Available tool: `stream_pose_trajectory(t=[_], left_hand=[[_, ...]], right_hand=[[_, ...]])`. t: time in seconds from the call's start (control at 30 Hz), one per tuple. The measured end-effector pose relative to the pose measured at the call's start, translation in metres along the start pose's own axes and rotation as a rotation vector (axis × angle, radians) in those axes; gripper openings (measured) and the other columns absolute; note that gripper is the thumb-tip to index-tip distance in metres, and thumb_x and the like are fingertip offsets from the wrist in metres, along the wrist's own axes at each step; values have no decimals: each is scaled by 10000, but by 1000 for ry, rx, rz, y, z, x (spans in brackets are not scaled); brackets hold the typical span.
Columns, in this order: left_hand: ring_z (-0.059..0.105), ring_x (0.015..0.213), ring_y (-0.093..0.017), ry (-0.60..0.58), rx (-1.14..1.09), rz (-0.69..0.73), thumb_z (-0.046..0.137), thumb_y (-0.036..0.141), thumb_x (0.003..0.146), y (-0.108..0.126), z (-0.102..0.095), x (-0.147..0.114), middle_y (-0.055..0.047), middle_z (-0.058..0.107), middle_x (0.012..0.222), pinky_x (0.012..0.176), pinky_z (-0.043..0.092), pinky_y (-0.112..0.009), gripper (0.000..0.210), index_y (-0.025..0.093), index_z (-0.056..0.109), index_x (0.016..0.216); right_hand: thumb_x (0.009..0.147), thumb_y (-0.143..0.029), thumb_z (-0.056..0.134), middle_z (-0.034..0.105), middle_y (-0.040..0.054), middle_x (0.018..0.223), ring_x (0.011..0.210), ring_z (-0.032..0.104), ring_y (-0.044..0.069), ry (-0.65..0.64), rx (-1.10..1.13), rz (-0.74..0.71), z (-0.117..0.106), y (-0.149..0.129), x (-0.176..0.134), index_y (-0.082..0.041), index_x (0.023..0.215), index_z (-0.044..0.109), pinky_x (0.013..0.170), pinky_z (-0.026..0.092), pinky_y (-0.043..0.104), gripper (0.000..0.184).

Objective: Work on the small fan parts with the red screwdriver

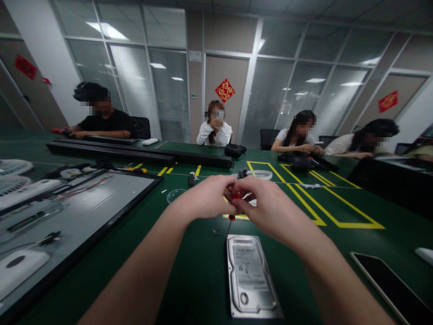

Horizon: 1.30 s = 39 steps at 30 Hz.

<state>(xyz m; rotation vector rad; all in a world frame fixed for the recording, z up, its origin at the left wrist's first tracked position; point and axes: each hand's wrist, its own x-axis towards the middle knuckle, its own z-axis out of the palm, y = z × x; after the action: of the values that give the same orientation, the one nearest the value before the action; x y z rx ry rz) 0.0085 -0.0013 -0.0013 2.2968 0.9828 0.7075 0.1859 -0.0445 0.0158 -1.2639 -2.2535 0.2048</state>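
Observation:
A silver hard drive (249, 275) lies label side up on the green table, below my hands. Above its far left corner stands a screwdriver (232, 218) with a red and black handle, its thin shaft pointing down to that corner. My right hand (262, 196) is closed with its fingers pinched around the handle. Against it, my left hand (211, 194) is also closed, its fingertips on the same handle; the exact grip is partly hidden. Several small screws (215, 232) lie loose just left of the drive.
A large flat panel (101, 198) with parts on it covers the left side. Long black bars (142, 151) lie farther back. On the right are a smartphone (389, 284) and a dark box-like object (395, 180). A clear round dish (176, 196) sits behind my left wrist. Several people sit across the table.

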Motion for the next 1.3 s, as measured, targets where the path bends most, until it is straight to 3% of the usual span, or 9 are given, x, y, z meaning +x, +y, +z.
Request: stream_pose_trajectory(t=[0.13,0.3,0.5,0.73,0.93,1.17,1.3], left_hand=[[684,840,-199,-28,-3,-17,712,159,723,4,-1,-2,-50,748,1013,674,496,-271,374,187,671,1094],[689,918,-224,-2,3,4,753,209,713,0,1,0,-49,750,1042,740,509,-293,359,198,683,1064],[673,858,-216,7,37,-17,777,265,700,-1,3,1,-47,744,990,710,506,-292,392,196,693,1077],[696,915,-215,-30,-17,-1,732,176,722,1,0,0,-65,749,1086,721,528,-284,436,195,673,1154],[700,905,-234,0,-12,-15,760,227,713,-3,4,2,-54,748,997,720,537,-301,352,186,676,1053],[704,970,-211,-26,-70,11,726,121,705,5,-2,-2,-55,748,1149,755,540,-286,475,202,652,1167],[700,906,-199,4,-48,16,748,165,713,1,1,0,-51,750,1069,726,524,-277,418,194,656,1119]], right_hand=[[881,-98,645,709,48,946,854,639,191,18,-21,-11,0,2,1,-201,880,754,769,455,313,150],[832,-12,610,725,51,996,912,661,197,15,30,-10,1,1,-1,-210,969,742,811,477,311,274],[876,-181,705,702,44,917,830,642,198,33,-48,15,0,0,0,-221,904,752,729,442,311,69],[894,-17,546,746,50,987,892,660,190,3,10,-1,-2,2,0,-220,953,758,774,445,289,299],[897,-149,662,716,39,929,855,645,202,6,-12,3,0,1,1,-214,904,734,746,438,310,98],[835,-16,621,704,53,1014,926,640,202,23,22,-9,4,2,1,-204,1006,711,809,460,313,270],[866,-98,666,683,74,1023,925,636,211,37,-19,-3,4,1,1,-192,981,699,783,456,316,152]])
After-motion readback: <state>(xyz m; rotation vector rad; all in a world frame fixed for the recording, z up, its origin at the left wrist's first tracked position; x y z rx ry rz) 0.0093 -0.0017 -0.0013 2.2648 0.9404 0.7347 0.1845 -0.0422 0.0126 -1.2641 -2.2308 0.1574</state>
